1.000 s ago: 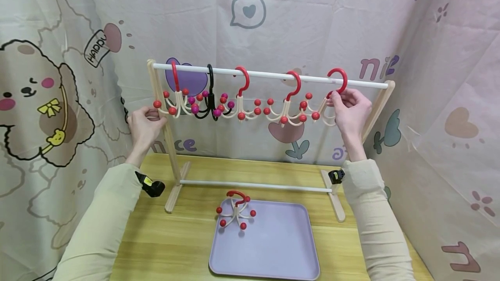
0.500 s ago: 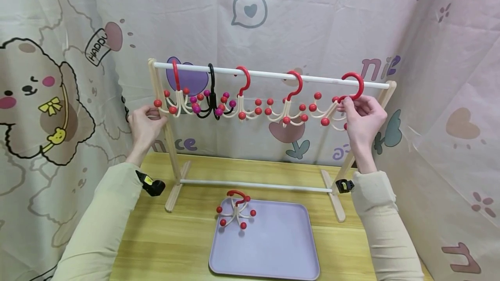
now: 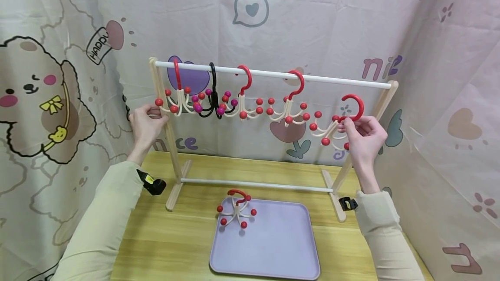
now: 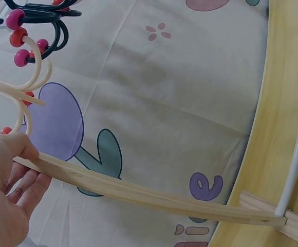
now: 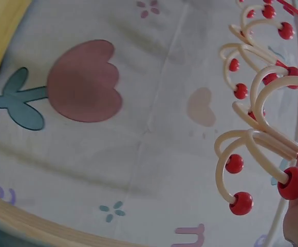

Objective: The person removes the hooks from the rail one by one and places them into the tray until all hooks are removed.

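The right hand's grip [image 3: 361, 135] pinches a red-hooked hanger [image 3: 339, 121] at the stem, just under its hook, at right centre of the frame. The hanger is clear of the white top rail [image 3: 273, 74] of the wooden rack [image 3: 169, 140], which runs across the frame above it. The hook opens toward the left and the cream arms with red beads fan out left of the fingers. Lower centre, well below the hanger, a lilac tray [image 3: 273, 246] lies on the bench [image 3: 172, 246] with one similar hanger [image 3: 235, 209] on its upper left corner. The left hand's grip [image 3: 146, 120] wraps the rack's left post.
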`<state>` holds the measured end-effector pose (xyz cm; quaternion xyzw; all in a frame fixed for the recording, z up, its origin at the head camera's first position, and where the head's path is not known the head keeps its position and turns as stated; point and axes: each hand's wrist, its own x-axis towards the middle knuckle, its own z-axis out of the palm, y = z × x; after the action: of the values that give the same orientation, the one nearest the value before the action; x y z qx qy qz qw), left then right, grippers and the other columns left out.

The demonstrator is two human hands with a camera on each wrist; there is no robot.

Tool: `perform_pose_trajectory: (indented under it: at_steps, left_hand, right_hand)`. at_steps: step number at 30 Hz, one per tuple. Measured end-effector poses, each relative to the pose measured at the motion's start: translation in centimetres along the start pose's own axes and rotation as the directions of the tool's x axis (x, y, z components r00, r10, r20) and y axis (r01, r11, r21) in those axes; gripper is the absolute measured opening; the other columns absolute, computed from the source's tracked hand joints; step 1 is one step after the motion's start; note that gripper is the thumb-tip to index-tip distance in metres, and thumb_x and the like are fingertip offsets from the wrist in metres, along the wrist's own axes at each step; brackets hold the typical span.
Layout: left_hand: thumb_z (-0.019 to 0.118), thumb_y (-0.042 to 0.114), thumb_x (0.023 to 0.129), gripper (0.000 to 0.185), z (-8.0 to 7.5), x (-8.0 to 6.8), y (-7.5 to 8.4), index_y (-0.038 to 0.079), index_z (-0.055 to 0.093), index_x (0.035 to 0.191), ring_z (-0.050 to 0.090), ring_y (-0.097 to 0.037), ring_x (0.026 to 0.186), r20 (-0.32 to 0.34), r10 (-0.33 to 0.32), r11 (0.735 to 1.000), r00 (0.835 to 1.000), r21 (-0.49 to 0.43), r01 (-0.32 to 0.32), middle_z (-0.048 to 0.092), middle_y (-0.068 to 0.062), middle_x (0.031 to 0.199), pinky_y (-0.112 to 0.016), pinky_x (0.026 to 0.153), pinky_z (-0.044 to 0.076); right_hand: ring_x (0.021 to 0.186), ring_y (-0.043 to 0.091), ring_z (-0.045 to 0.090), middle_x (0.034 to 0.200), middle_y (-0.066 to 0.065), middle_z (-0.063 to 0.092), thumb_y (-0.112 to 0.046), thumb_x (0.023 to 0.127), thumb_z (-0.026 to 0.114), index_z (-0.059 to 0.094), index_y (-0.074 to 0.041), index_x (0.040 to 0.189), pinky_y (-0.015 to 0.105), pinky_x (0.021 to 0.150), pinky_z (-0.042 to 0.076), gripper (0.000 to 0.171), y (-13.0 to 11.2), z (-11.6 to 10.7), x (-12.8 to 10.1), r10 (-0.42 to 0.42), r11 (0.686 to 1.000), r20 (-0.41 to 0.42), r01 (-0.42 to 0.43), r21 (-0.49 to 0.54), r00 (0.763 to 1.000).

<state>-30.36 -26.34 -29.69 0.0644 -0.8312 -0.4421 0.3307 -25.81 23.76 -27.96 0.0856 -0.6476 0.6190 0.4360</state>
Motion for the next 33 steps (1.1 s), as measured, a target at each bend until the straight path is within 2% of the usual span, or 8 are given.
perform_pose_trajectory:
  at_steps: [10,14,17,22,24,26,31,33]
  left_hand:
    - [0.066,0.012,0.085,0.029,0.3,0.2,-0.2,-0.003,0.072,0.110,0.046,0.017,0.067,-0.009,0.019,1.000,1.000,0.007,-0.018,0.073,-0.028,0.109,-0.043,0.119,0.021]
    - [0.067,0.012,0.084,0.028,0.3,0.1,-0.1,-0.002,0.072,0.108,0.065,-0.010,0.089,-0.020,0.017,1.000,1.000,0.006,-0.017,0.074,-0.026,0.106,-0.043,0.119,0.021]
    - [0.067,0.013,0.084,0.028,0.2,0.1,-0.1,-0.003,0.072,0.106,0.064,-0.024,0.104,-0.024,0.017,1.000,1.000,-0.001,-0.017,0.075,-0.024,0.104,-0.043,0.119,0.021]
    - [0.067,0.011,0.084,0.028,0.1,0.0,-0.1,-0.003,0.072,0.107,0.053,0.014,0.069,-0.015,0.016,1.000,1.000,-0.011,-0.017,0.074,-0.027,0.106,-0.042,0.120,0.020]
    - [0.067,0.011,0.084,0.028,0.1,-0.1,-0.1,-0.002,0.072,0.108,0.048,0.019,0.062,-0.011,0.013,1.000,1.000,-0.012,-0.013,0.073,-0.028,0.108,-0.042,0.121,0.020]
    - [0.067,0.011,0.085,0.028,0.1,-0.1,-0.1,-0.003,0.072,0.108,0.054,0.013,0.071,-0.007,0.011,1.000,1.000,-0.013,-0.011,0.072,-0.029,0.109,-0.043,0.121,0.019]
    - [0.066,0.012,0.086,0.029,0.1,-0.1,0.0,-0.004,0.071,0.109,0.062,-0.031,0.111,-0.002,0.009,1.000,1.000,-0.017,-0.009,0.072,-0.029,0.109,-0.045,0.121,0.017]
    - [0.066,0.013,0.086,0.029,0.1,-0.1,0.0,-0.004,0.071,0.109,0.063,-0.030,0.109,-0.001,0.007,1.000,1.000,-0.016,-0.007,0.072,-0.029,0.109,-0.045,0.121,0.016]
  right_hand:
    - [0.063,0.007,0.071,0.078,-0.003,0.076,-0.002,0.089,0.072,0.063,0.013,0.093,0.017,0.058,0.056,0.018,2.5,-1.1,-3.6,0.055,0.993,0.099,-0.065,0.096,0.994]
    - [0.062,0.007,0.071,0.076,-0.003,0.076,0.004,0.089,0.069,0.062,0.014,0.091,0.019,0.059,0.057,0.013,3.7,-1.1,-5.3,0.061,0.988,0.150,-0.081,0.134,0.987]
    - [0.061,0.009,0.071,0.073,-0.001,0.076,0.009,0.088,0.067,0.062,0.013,0.087,0.020,0.057,0.057,0.006,4.6,-0.8,-6.5,0.079,0.977,0.191,-0.114,0.181,0.978]
    - [0.058,0.012,0.070,0.071,0.001,0.075,0.012,0.086,0.067,0.062,0.013,0.086,0.021,0.056,0.057,0.005,6.2,-0.6,-8.6,0.148,0.965,0.255,-0.196,0.175,0.956]
    - [0.058,0.012,0.070,0.070,0.001,0.075,0.011,0.086,0.068,0.061,0.014,0.087,0.022,0.056,0.058,0.007,6.7,-0.6,-9.4,0.169,0.964,0.285,-0.219,0.153,0.944]
    - [0.057,0.012,0.070,0.071,0.000,0.075,0.011,0.085,0.069,0.061,0.014,0.086,0.024,0.057,0.058,0.008,7.2,-0.5,-10.2,0.189,0.960,0.315,-0.242,0.138,0.930]
    - [0.060,0.010,0.071,0.074,-0.004,0.076,0.011,0.086,0.068,0.060,0.015,0.086,0.024,0.059,0.059,0.008,8.2,-0.2,-12.1,0.217,0.957,0.395,-0.274,0.092,0.893]
    - [0.061,0.010,0.072,0.075,-0.005,0.076,0.012,0.085,0.067,0.060,0.017,0.087,0.026,0.060,0.060,0.008,8.5,-0.1,-12.8,0.224,0.957,0.427,-0.280,0.071,0.876]
